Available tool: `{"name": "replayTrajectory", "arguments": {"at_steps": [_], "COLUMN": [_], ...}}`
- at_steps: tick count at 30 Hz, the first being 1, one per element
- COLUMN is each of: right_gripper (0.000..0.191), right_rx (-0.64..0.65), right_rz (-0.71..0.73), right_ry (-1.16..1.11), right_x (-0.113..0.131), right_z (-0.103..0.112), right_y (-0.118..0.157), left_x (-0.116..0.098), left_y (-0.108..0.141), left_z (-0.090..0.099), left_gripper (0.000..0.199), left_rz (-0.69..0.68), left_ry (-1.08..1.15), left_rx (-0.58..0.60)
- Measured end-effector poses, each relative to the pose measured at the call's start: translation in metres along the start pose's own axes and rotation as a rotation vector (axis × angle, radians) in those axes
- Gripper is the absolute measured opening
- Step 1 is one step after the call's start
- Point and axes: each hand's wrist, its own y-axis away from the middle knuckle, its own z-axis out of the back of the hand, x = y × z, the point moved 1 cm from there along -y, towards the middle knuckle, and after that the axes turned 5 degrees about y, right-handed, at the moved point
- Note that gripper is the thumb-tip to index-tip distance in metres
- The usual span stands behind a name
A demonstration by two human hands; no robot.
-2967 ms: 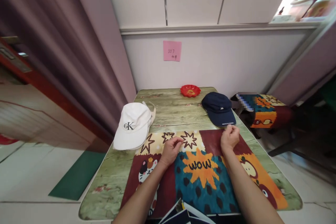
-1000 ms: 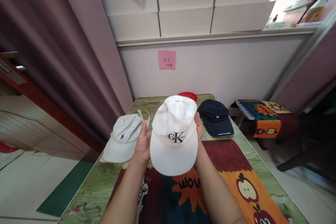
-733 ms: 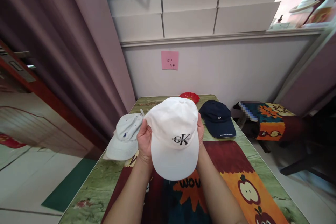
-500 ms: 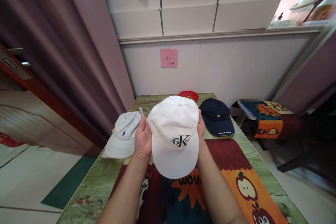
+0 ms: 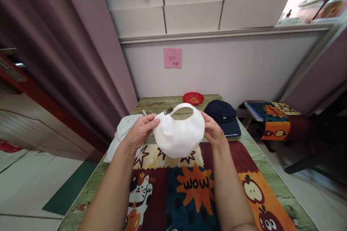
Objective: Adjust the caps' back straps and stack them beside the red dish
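Observation:
A white baseball cap (image 5: 180,135) hangs in the air over the table, its back turned toward me, so the curved opening and the strap with a metal buckle show. My left hand (image 5: 142,128) pinches its left edge between thumb and fingers. On the opposite edge, my right hand (image 5: 214,130) grips the cap. Its visor and front lettering are hidden. Behind my left hand lies a pale grey cap (image 5: 120,139), partly covered by the hand and forearm. A navy cap (image 5: 222,113) rests on the table just behind my right hand.
A red scalloped dish (image 5: 193,98) stands at the table's far edge. The colourful printed mat (image 5: 193,187) covers the near middle of the green marbled table (image 5: 94,187). A pink note (image 5: 172,58) is stuck to the wall. To the right stands a cloth-covered bench (image 5: 276,122).
The white cap has been turned round, from its lettered front and visor facing me to its back opening. My hands have shifted their hold on its sides. The other caps stay put.

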Motion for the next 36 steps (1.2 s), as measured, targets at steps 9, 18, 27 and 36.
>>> {"name": "replayTrajectory", "arguments": {"at_steps": [9, 18, 27, 36], "right_gripper": [0.043, 0.033, 0.038, 0.025], "right_rx": [0.301, 0.316, 0.486, 0.125], "right_rz": [-0.107, -0.138, -0.102, -0.050], "right_ry": [0.259, 0.776, 0.634, 1.220], "right_x": [0.020, 0.050, 0.036, 0.052], "right_z": [-0.012, -0.047, -0.051, -0.039], "right_y": [0.014, 0.031, 0.021, 0.031], "left_x": [0.021, 0.020, 0.021, 0.023], "left_y": [0.029, 0.036, 0.037, 0.036], "left_z": [-0.005, -0.023, -0.030, -0.030], "left_gripper": [0.019, 0.017, 0.016, 0.016], "left_rz": [0.028, -0.056, -0.192, -0.225], "left_ry": [-0.159, -0.119, -0.190, -0.169], "left_rx": [0.062, -0.045, -0.096, -0.253]}}
